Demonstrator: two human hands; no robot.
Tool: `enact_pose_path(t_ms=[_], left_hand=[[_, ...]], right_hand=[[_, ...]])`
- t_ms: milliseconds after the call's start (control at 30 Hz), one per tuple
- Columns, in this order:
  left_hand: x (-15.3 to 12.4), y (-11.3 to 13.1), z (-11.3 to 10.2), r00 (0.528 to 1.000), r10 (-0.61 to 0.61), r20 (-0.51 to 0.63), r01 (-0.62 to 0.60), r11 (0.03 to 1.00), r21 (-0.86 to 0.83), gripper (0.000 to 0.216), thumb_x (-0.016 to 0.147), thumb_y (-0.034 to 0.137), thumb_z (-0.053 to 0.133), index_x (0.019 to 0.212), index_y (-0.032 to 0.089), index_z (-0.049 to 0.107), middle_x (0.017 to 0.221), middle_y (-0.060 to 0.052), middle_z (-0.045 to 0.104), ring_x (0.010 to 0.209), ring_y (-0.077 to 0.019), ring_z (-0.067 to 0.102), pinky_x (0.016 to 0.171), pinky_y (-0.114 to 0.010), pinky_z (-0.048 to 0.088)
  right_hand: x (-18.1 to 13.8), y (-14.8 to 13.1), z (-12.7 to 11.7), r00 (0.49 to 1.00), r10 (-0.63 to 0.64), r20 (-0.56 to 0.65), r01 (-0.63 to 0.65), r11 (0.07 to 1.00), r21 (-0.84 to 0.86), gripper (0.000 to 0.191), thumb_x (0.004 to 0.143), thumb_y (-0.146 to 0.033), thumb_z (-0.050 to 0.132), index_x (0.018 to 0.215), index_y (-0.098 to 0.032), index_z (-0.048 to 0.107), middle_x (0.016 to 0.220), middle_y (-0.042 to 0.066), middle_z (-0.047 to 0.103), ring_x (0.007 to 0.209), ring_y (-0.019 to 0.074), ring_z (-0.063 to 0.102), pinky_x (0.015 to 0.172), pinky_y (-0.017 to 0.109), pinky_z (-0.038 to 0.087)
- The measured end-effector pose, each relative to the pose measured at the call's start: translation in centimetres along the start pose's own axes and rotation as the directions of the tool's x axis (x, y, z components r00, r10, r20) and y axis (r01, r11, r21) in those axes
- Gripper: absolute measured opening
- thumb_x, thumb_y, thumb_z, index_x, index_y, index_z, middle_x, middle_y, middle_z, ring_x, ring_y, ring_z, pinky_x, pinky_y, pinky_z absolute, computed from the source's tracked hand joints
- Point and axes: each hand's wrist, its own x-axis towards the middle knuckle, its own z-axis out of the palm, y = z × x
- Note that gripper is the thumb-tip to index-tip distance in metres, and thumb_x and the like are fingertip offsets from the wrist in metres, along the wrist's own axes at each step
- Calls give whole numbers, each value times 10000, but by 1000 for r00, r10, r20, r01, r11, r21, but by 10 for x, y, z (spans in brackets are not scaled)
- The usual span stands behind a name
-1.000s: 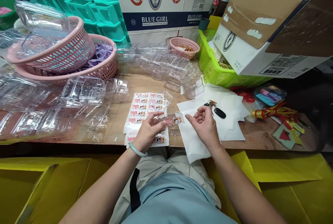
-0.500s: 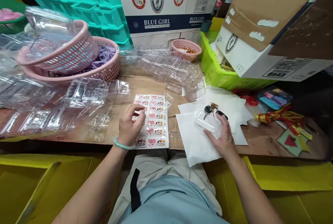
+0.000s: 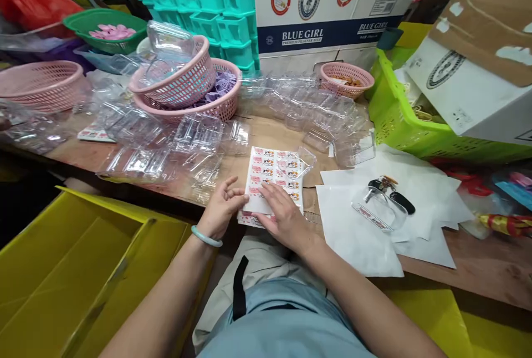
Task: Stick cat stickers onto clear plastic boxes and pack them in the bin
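Note:
A sheet of cat stickers (image 3: pixel 272 172) lies on the table in front of me, with a blank white strip low on it. Part of another printed sheet shows beneath its lower edge. My right hand (image 3: pixel 286 219) rests on the sheet, fingers stretched across it. At the left edge, my left hand (image 3: pixel 222 208) has loosely curled, parted fingers, its thumb tip touching or very near the sheet. A small clear piece of plastic (image 3: pixel 305 163) lies over the upper right corner. To the right, a clear plastic box (image 3: pixel 380 211) with a printed strip lies on white paper (image 3: pixel 353 241), beside keys (image 3: pixel 401 201).
Clear plastic boxes (image 3: pixel 199 133) crowd the left and back. Pink baskets (image 3: pixel 226 108), a green basket (image 3: pixel 124 45) and teal crates (image 3: pixel 233 31) stand behind. A lime crate (image 3: pixel 399 131) holding a carton (image 3: pixel 461 86) sits right. Yellow bins (image 3: pixel 62 269) flank my legs.
My right hand has left the clear box on the paper and moved left onto the sticker sheet. The box now shows a printed strip. The view has turned left.

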Motion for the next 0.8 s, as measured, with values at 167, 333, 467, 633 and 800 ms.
enact_pose_path(t_ms=[167,333,467,633,800], left_hand=[[-19,6,5,985,-142,100,156,975,-155,378,602,244,821,922,112,670,805,-42,684,659,-102,608,654,-232,484],[-20,-1,5,975,-90,202,100,994,-40,271,645,264,786,864,133,695,786,-32,684,711,-123,607,718,-255,479],[-19,-5,4,971,-23,238,-1,995,103,250,638,283,779,815,141,674,811,-37,671,760,-147,597,762,-285,478],[-20,-7,4,980,6,197,-31,992,125,261,654,326,773,811,139,680,784,-33,658,726,-138,577,715,-269,462],[-20,-5,4,966,-88,245,86,996,16,334,629,325,806,897,141,728,811,-42,682,708,-125,573,712,-262,453]], right_hand=[[8,5,4,999,30,-15,-27,984,177,359,889,-247,584,1248,-230,576,1271,112,619,1214,238,556,1048,454,452],[5,12,7,999,43,-3,-41,982,184,302,902,-265,581,1201,-239,619,1214,100,661,1143,222,607,1000,418,489],[5,14,9,999,5,33,-11,984,180,281,897,-269,589,1170,-219,635,1184,111,674,1121,230,619,994,428,491],[5,9,5,997,76,10,-76,967,242,240,911,-255,567,1138,-209,631,1117,101,688,1064,202,635,946,378,520],[6,7,1,999,37,25,-41,982,187,196,930,-254,508,1032,-209,669,1045,104,710,992,217,664,900,381,538]])
